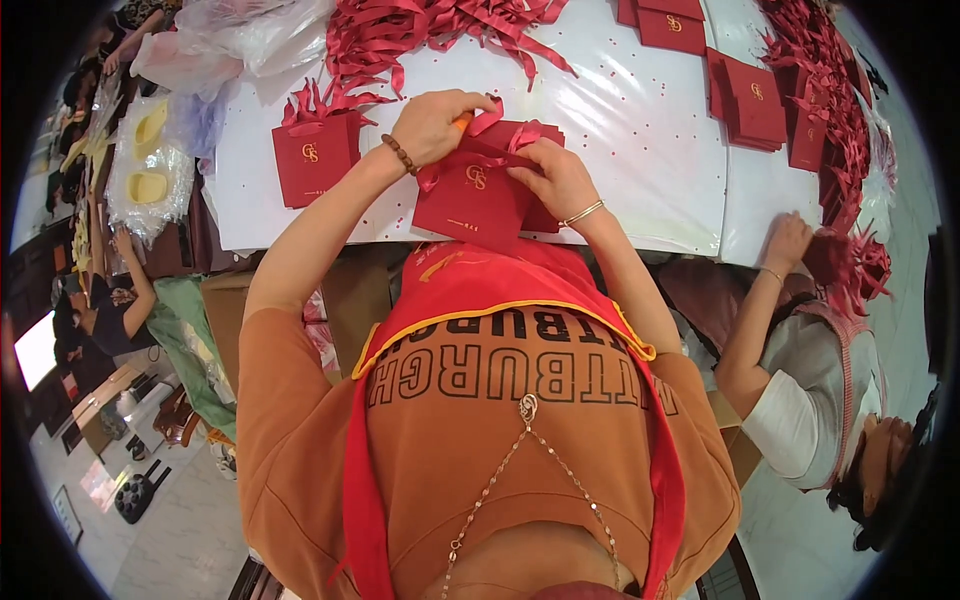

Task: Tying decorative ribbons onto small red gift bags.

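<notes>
At the table's near edge lies a small red paper bag [478,200] with gold print, overlapping other red bags. A red ribbon [490,155] is stretched over its top between my two hands. My left hand [432,128], with a beaded bracelet at the wrist, is closed on the ribbon's left part. Something small and orange shows at its fingers, too little of it to name. My right hand [556,180], wearing a bangle, pinches the ribbon near the bag's top right.
A stack of red bags [315,165] lies to the left. Loose red ribbons [430,40] are heaped at the far side. More bags [752,100] sit at the right, where a co-worker's hand [790,240] reaches in. Plastic-wrapped yellow pieces [150,160] are at far left.
</notes>
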The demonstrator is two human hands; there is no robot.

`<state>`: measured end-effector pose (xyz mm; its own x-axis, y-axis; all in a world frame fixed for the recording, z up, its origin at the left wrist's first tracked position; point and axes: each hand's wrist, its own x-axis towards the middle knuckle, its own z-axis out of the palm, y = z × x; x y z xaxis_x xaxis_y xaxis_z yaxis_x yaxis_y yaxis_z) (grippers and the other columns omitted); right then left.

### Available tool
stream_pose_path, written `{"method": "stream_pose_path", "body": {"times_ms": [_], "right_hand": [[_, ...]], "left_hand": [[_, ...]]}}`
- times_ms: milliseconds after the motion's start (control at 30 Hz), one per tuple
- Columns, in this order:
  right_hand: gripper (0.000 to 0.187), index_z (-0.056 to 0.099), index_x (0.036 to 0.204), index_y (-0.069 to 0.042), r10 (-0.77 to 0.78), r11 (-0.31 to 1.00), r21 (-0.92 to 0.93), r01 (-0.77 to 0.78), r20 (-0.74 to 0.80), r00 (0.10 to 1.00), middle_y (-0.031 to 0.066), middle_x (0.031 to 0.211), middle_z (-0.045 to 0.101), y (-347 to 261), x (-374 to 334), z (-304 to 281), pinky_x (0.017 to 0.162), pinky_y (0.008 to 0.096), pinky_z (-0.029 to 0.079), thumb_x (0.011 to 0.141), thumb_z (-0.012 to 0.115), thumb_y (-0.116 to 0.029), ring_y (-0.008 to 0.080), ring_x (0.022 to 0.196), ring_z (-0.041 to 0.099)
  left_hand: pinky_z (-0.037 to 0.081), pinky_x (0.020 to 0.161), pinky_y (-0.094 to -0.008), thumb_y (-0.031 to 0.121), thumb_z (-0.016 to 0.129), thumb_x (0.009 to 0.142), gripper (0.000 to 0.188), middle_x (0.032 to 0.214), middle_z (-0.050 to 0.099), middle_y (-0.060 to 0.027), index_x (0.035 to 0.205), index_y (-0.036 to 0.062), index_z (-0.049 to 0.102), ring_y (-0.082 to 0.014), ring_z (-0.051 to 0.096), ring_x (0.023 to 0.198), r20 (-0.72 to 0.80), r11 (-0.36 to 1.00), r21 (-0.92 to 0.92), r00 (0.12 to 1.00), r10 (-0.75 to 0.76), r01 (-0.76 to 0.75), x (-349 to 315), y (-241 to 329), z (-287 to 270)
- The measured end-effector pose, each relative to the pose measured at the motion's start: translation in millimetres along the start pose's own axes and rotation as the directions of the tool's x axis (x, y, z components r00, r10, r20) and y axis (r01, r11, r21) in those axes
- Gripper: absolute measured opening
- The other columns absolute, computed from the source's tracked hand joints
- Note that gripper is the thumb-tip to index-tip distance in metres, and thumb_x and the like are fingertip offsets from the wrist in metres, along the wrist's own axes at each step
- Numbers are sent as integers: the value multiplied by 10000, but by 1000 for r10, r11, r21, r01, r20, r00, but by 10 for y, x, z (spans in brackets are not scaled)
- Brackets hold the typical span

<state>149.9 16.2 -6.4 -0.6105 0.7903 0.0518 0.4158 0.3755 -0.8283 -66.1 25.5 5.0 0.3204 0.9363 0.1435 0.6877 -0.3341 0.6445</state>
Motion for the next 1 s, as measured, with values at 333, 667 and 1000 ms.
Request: {"method": "stream_pose_path", "body": {"times_ms": [333, 667, 1000], "right_hand": [[186, 580, 893, -22, -65, 998, 7, 64, 27, 998, 134, 885, 556, -22, 48, 75, 696, 369, 448, 736, 608, -117, 315, 808, 545], [473, 474, 1104, -89, 131, 967, 238, -86, -180, 975, 140, 972, 548, -158, -24, 324, 766, 323, 440, 682, 685, -114, 278, 870, 550], [505, 398, 1167, -67, 159, 771, 615, -168, 70, 985, 72, 1094, 494, -55, -44, 340, 849, 262, 424, 730, 642, -1, 148, 1012, 483]], "left_hand": [[431, 640, -240, 155, 555, 812, 209, 810, 617, -54, 940, 0, 612, -92, 534, 696, 399, 884, -214, 863, -309, 416, 167, 80, 84], [407, 576, -173, 112, 577, 813, 114, 710, 574, -1, 846, 3, 583, -47, 507, 648, 418, 693, -483, 837, -354, 535, 96, -89, 140], [380, 507, -223, 245, 504, 863, 213, 629, 490, 21, 951, 60, 563, -63, 428, 524, 344, 191, -857, 807, -480, 479, 363, -458, -386]]}}
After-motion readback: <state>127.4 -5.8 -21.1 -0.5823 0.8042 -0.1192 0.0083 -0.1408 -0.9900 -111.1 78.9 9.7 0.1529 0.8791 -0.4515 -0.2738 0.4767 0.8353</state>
